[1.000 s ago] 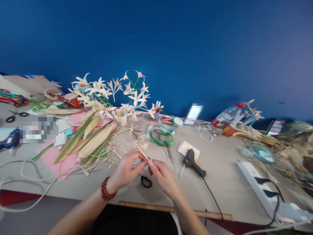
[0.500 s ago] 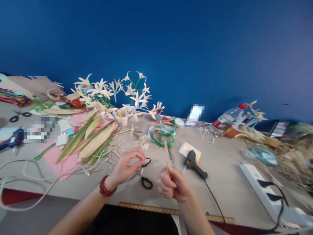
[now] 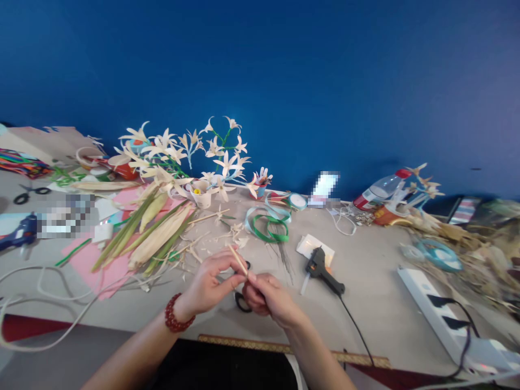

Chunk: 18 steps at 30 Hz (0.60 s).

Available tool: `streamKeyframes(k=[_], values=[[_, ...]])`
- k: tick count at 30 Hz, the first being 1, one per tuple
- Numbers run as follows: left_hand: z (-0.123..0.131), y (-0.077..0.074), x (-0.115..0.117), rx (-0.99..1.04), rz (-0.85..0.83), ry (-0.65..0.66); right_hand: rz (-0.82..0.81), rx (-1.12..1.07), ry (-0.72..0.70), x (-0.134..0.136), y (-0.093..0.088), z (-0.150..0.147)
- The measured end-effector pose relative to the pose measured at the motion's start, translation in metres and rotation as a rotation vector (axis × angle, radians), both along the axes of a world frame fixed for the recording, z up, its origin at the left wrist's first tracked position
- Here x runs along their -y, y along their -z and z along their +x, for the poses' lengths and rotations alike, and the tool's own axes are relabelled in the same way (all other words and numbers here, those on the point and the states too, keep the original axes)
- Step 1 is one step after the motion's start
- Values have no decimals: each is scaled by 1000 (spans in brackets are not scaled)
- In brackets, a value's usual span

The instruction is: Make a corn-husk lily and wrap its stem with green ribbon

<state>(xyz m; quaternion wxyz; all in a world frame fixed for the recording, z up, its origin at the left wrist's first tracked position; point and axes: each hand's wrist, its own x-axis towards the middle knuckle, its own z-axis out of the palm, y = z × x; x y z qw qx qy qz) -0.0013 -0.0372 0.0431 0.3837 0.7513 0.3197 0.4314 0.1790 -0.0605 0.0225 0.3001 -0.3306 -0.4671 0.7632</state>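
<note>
My right hand (image 3: pixel 268 298) is closed around a thin, pale wooden stick (image 3: pixel 238 259), which tilts up to the left. Its upper part lies across the fingers of my left hand (image 3: pixel 217 276). The left thumb and fingertips come together against the stick, close to my right thumb; whether they also pinch something small cannot be made out. Under the hands, partly hidden, lies a pair of black-handled scissors (image 3: pixel 242 303). Left of my hands, corn husks (image 3: pixel 162 238) and green stalks are piled on pink paper (image 3: pixel 109 273).
A black glue gun (image 3: pixel 325 271) rests at right, its cord running off the front edge. White and green ribbons (image 3: pixel 270 230) and thin wires (image 3: pixel 284 260) lie ahead. Husk flowers (image 3: pixel 225 162) stand by the wall. A power strip (image 3: pixel 430 309) is at far right.
My right hand has moved left and tipped the stick from upright to leaning left. It now meets my left hand, which has shifted only slightly.
</note>
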Motion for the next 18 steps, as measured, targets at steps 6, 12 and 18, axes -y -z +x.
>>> streamKeyframes(k=[6,12,18], values=[[-5,8,-5,127,-188,-80,79,35,90,4,2,37],[-2,13,-5,259,-573,-50,646,1214,328,5,21,56],[4,11,-3,352,-728,-22,811,1424,290,8,31,61]])
